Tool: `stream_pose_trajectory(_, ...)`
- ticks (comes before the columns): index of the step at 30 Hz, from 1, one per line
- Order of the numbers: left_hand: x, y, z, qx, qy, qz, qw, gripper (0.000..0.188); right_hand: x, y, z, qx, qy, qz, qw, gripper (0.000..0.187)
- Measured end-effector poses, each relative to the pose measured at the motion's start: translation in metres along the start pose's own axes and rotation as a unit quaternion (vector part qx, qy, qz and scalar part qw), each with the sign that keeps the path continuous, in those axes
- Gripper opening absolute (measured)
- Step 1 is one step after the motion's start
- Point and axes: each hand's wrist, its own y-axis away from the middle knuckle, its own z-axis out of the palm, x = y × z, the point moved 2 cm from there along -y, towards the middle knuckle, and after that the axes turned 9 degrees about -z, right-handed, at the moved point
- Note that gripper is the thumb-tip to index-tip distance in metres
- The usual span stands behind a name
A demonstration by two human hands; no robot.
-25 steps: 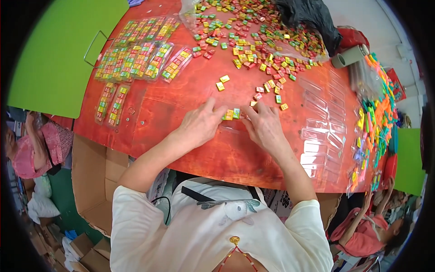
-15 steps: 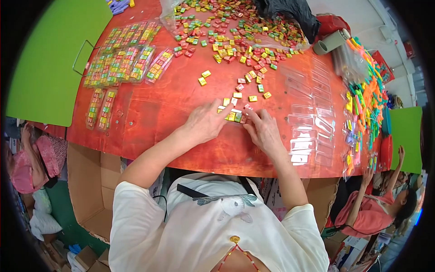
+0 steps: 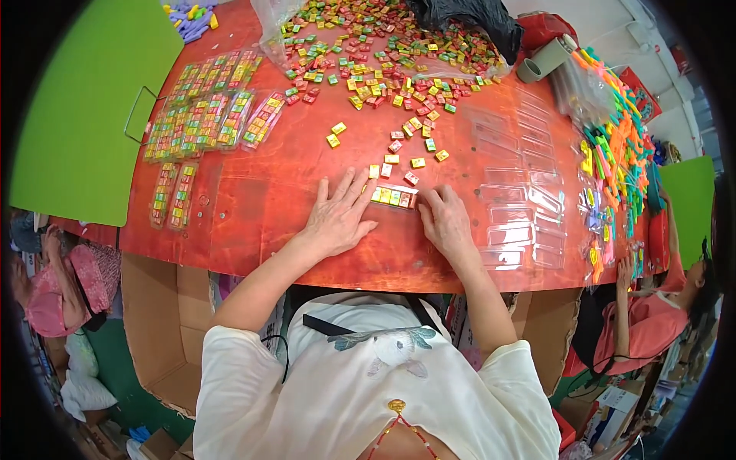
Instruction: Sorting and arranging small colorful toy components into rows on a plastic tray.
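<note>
My left hand (image 3: 337, 216) lies flat on the red table (image 3: 253, 207) with fingers spread, its fingertips at the left end of a short row of small coloured blocks (image 3: 394, 196). My right hand (image 3: 445, 221) rests at the row's right end, fingers curled against it. The row looks set in a clear strip case. A few loose yellow and red blocks (image 3: 414, 162) lie just beyond the hands. A big heap of loose coloured blocks (image 3: 383, 54) covers the far middle of the table.
Filled clear strips of blocks (image 3: 207, 115) lie in rows at the far left. Empty clear cases (image 3: 521, 207) are spread at the right, beside a pile of bright plastic pieces (image 3: 613, 153). A green board (image 3: 77, 115) borders the left. A person in pink (image 3: 652, 322) sits at the right.
The blocks between my hands have been gathered into one neat row. My left hand has flattened and spread on the table; the view has shifted closer to the table.
</note>
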Motion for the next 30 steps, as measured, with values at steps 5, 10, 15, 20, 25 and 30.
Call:
stream_pose_trajectory(5, 0.0, 0.003, 0.001, -0.003, -0.006, 0.0, 1.0, 0.086, -0.016, 0.003, -0.004, 0.018, 0.016, -0.024, 0.999, 0.023)
stream_pose_trajectory(10, -0.002, 0.015, 0.001, -0.001, -0.009, -0.003, 1.0, 0.086, -0.015, 0.013, -0.001, 0.022, 0.019, -0.024, 0.999, 0.019)
stream_pose_trajectory(15, -0.008, 0.024, -0.001, 0.004, 0.004, -0.009, 1.0, 0.083, -0.02, 0.013, 0.005, -0.011, 0.025, -0.025, 0.999, 0.021)
stream_pose_trajectory(20, -0.045, 0.015, 0.003, 0.066, 0.556, -0.11, 0.821, 0.068, -0.013, 0.01, 0.008, 0.018, -0.045, 0.013, 0.999, 0.027)
stream_pose_trajectory(25, -0.043, 0.017, -0.012, 0.176, 0.194, -0.018, 0.965, 0.056, -0.009, 0.006, 0.02, 0.05, -0.138, 0.061, 0.987, 0.02)
stream_pose_trajectory(30, 0.015, -0.001, 0.008, 0.152, 0.006, 0.08, 0.985, 0.054, 0.003, 0.017, 0.016, 0.09, -0.153, 0.058, 0.982, 0.016)
